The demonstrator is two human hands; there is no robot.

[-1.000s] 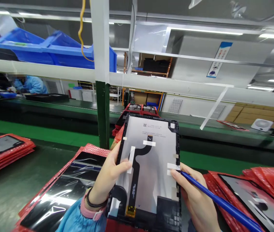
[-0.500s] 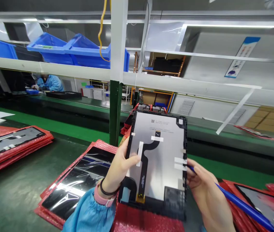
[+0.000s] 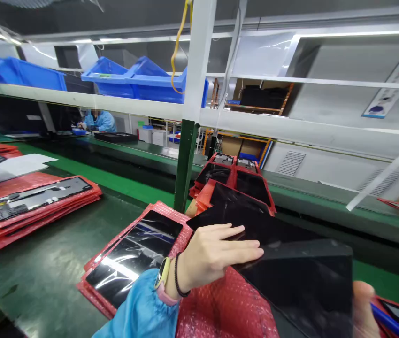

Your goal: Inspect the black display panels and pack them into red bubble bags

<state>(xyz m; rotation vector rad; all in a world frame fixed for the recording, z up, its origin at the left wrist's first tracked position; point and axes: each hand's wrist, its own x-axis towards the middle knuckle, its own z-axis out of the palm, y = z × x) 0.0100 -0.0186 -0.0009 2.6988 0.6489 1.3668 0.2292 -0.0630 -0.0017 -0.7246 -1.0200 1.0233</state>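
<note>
Left fingers (image 3: 243,254) outstretched, slightly spread; right fingers (image 3: 363,292) mostly hidden.

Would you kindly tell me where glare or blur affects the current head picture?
In the head view, white glare streaks the glossy black screen lying on red bubble wrap; a dull reflection crosses the held black rectangular panel; the bare right hand looks soft.

Shows a rectangular screen panel (image 3: 301,277), black and glossy on the visible face, held tilted, slanting down rightward, cut off by the frame's bottom edge. Near its right edge, shows a slim blue tool (image 3: 390,321), partly hidden.
</note>
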